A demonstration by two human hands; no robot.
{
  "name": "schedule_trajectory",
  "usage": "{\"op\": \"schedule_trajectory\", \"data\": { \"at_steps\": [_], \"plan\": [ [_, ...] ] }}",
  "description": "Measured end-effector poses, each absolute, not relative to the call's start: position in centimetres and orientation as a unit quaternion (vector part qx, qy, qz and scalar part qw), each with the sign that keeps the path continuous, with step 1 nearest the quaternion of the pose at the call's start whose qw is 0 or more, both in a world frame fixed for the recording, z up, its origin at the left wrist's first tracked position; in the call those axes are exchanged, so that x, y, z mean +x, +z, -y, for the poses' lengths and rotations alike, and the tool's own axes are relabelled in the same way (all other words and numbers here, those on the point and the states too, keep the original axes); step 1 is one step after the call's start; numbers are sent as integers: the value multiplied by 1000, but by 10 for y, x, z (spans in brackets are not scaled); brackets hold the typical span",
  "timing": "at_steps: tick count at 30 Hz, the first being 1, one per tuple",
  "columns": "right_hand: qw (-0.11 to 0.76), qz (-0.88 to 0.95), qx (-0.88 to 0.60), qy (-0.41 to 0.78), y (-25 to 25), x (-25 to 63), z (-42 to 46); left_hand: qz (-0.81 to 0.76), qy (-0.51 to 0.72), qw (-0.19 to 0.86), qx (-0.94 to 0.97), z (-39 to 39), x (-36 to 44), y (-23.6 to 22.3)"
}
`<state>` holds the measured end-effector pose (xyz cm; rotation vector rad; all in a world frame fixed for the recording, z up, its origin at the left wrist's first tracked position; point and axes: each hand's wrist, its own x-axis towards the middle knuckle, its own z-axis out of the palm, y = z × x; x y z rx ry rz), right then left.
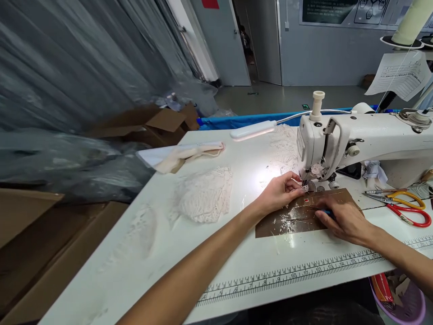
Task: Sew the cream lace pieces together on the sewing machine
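My left hand (282,192) reaches to the needle area of the white sewing machine (358,140), its fingertips pinched on a small piece of lace (305,186) under the presser foot. My right hand (341,219) rests on the brown taped patch (287,221) of the table, fingers curled round a small blue tool (326,211). A pile of cream lace pieces (206,196) lies on the white table (189,271) to the left of my left arm.
Red and yellow scissors (407,207) lie right of the machine. A gooseneck lamp (253,130) lights the needle area. Folded fabric (184,155) sits at the table's far left edge. Cardboard boxes (149,124) and plastic sheeting stand left. A ruler strip (304,271) runs along the front edge.
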<state>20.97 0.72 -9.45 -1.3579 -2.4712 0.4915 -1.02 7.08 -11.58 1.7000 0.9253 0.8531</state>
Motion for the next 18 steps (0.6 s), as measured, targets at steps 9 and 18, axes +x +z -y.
{"op": "schedule_trajectory", "data": {
  "at_steps": [9,18],
  "plan": [
    [72,812,-579,29,-99,185,-43,-390,348,568,636,-79,-18,-116],
    [113,840,-530,31,-115,182,-51,-378,334,566,652,-82,-20,-119]
  ]
}}
